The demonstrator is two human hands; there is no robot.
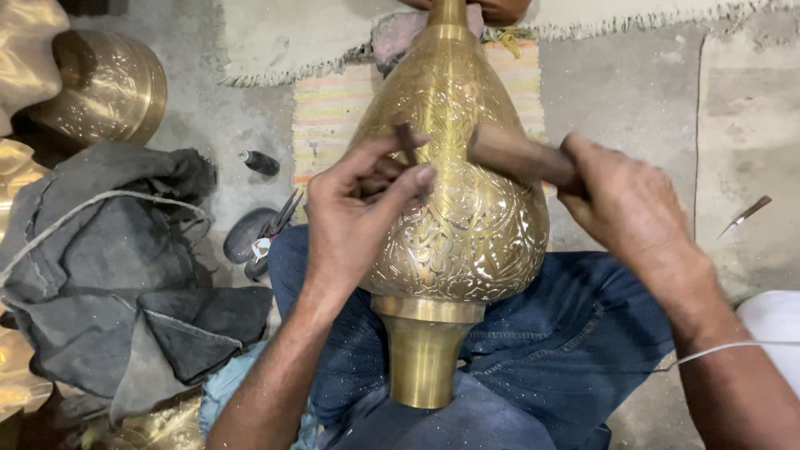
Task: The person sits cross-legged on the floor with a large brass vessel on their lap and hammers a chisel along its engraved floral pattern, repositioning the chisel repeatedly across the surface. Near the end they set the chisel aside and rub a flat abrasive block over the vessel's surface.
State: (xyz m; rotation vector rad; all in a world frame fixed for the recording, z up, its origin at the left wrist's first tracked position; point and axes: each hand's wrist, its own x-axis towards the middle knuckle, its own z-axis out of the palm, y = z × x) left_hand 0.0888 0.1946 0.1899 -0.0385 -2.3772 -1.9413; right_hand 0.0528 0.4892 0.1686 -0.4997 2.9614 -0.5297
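Blue denim legs (533, 350) fill the bottom of the view, with one large engraved brass vase (454, 208) lying across the lap, its foot towards the camera and its neck pointing away over a striped mat (333, 108) on the floor. Far left, one round brass bowl (108, 87) sits beside a heap of dark grey cloth (108, 275), and two small dark tools lie on the floor near a black cap-shaped piece (260, 162). One left hand (354, 221) rests on the vase's belly, its fingers (408, 179) pinched together on a thin chisel (406, 142) whose tip touches the brass. One right hand (633, 208) has its fingers wrapped around a wooden mallet (517, 154), whose head lies just beside the chisel, over the vase. Far right, one slim metal tool (746, 214) lies alone on a pale mat (750, 125).
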